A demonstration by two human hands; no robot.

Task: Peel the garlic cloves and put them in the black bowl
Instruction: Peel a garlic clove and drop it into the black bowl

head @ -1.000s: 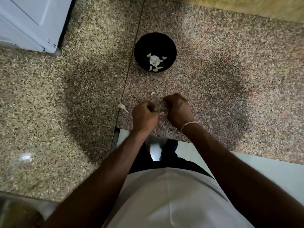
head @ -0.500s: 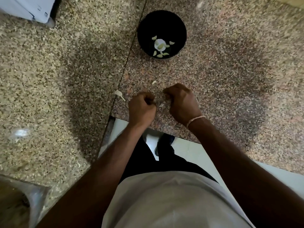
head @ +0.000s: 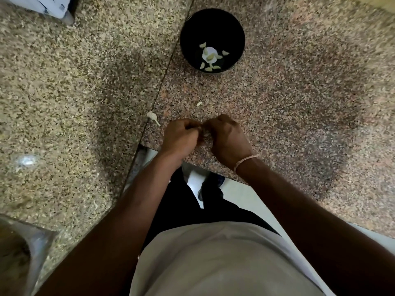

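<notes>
Far left, top corner: white box (head: 46,4) on the speckled stone desk (head: 64,92). Bottom left corner: clear plastic bag (head: 25,248), its contents too dim to name. Near the desk's seam: garlic stem (head: 153,117), lying loose just left of the hands. Left hand (head: 180,136) over the desk's near edge, fingers curled, knuckles up, grip tight and narrow on something pale at the fingertips. Between the two hands: a small whitish scrap, probably a clove (head: 205,134), mostly hidden by the fingers; peeled or not, cannot tell. Just beyond the hands, apart from them: loose bit of garlic (head: 199,104) on the desk. Farther back, well apart from the hands: black bowl (head: 212,40), upright on the desk, holding several peeled cloves (head: 210,57) scattered round a white patch on its floor. Right hand (head: 228,139) touching or nearly touching the left, fingers curled inward the same way, grip narrow, pinching at the same scrap. Pale band (head: 243,162) round the right wrist. Below the desk edge: white floor (head: 239,193), dark shoes (head: 210,186), dark trousers, and a light shirt (head: 213,263) filling the bottom middle.
</notes>
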